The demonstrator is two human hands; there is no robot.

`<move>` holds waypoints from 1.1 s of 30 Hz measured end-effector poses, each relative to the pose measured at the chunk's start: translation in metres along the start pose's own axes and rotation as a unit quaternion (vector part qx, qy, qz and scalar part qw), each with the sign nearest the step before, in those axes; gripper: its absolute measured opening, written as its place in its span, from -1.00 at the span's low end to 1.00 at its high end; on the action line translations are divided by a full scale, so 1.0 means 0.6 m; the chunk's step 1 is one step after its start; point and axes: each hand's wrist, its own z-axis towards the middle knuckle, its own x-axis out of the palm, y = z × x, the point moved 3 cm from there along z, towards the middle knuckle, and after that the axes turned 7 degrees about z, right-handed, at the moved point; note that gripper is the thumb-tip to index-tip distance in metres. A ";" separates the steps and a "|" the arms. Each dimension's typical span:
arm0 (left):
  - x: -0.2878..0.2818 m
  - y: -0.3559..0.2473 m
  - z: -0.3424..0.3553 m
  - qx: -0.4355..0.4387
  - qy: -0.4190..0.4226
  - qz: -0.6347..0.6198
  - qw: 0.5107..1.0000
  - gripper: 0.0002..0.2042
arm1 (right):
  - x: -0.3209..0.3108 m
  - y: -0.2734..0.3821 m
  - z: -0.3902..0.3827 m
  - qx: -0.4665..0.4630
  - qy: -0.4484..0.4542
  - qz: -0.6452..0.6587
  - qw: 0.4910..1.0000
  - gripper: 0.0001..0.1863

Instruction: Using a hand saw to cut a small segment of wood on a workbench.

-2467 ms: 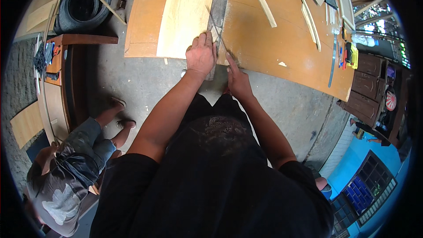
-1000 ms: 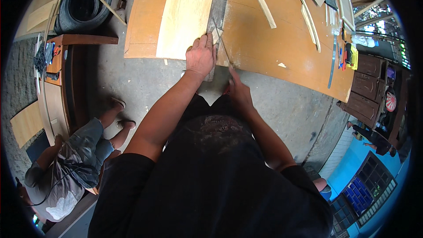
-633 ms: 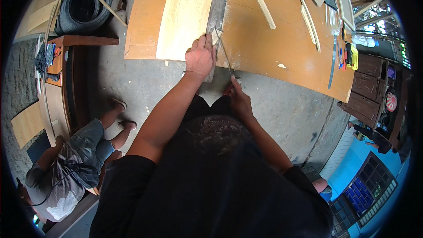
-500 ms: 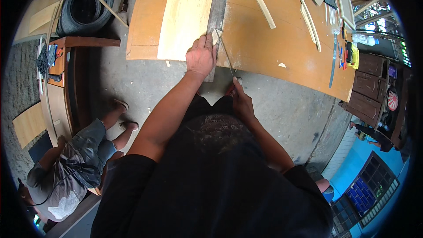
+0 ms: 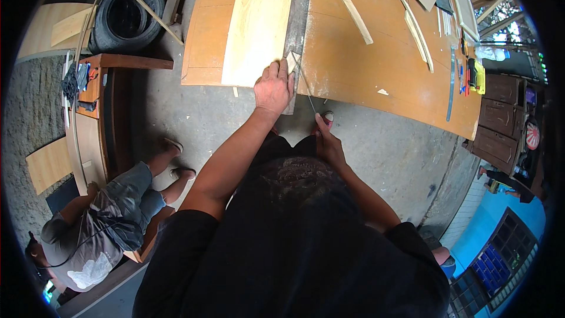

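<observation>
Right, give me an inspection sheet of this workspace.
Surface: orange-brown workbench, dusty near its front edge.
Job's things: pale plywood sheet; long grey straightedge beside it; thin blade.
Clutter: wood strips, offcuts, hand tools at the right end.
Hands: left hand presses on the straightedge's near end; right hand grips the blade off the bench edge.
Cables: nothing seen.
Surroundings: tyre, seated person, concrete floor.

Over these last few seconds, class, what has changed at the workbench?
The right hand has drawn back off the bench toward the body, pulling a thin strip. The left hand still presses the metal straightedge beside the pale plywood sheet.
</observation>
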 end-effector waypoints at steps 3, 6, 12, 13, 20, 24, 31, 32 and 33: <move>0.000 0.001 0.002 0.007 -0.003 -0.011 1.000 -0.55 | 0.004 0.024 0.024 -0.068 -0.036 -0.004 0.997 -0.43; 0.002 0.004 -0.002 0.003 -0.011 -0.026 1.000 -0.55 | 0.001 0.076 0.090 -0.015 0.003 -0.052 0.998 -0.45; -0.002 -0.003 0.003 -0.040 0.009 -0.042 0.998 -0.56 | 0.017 0.065 0.111 -0.043 -0.047 -0.066 0.996 -0.46; -0.002 -0.002 0.005 -0.047 0.007 -0.041 0.998 -0.56 | 0.022 0.044 0.085 -0.043 -0.046 -0.069 0.996 -0.46; 0.003 0.004 0.003 -0.028 -0.002 -0.066 0.997 -0.56 | 0.008 0.051 0.049 -0.004 -0.018 -0.021 1.000 -0.45; 0.004 -0.001 0.004 -0.019 0.004 -0.059 0.998 -0.56 | 0.005 0.109 0.158 -0.169 -0.085 -0.093 0.977 -0.45; 0.002 0.001 0.004 -0.027 0.011 -0.053 0.998 -0.55 | 0.012 0.011 0.027 -0.008 -0.018 -0.047 0.999 -0.44; 0.002 0.001 0.004 -0.027 0.011 -0.054 0.998 -0.55 | 0.012 0.005 0.004 -0.019 -0.027 -0.035 0.999 -0.43; 0.002 0.002 0.005 -0.023 0.006 -0.060 0.998 -0.55 | 0.012 -0.003 -0.009 -0.029 -0.035 -0.023 0.999 -0.43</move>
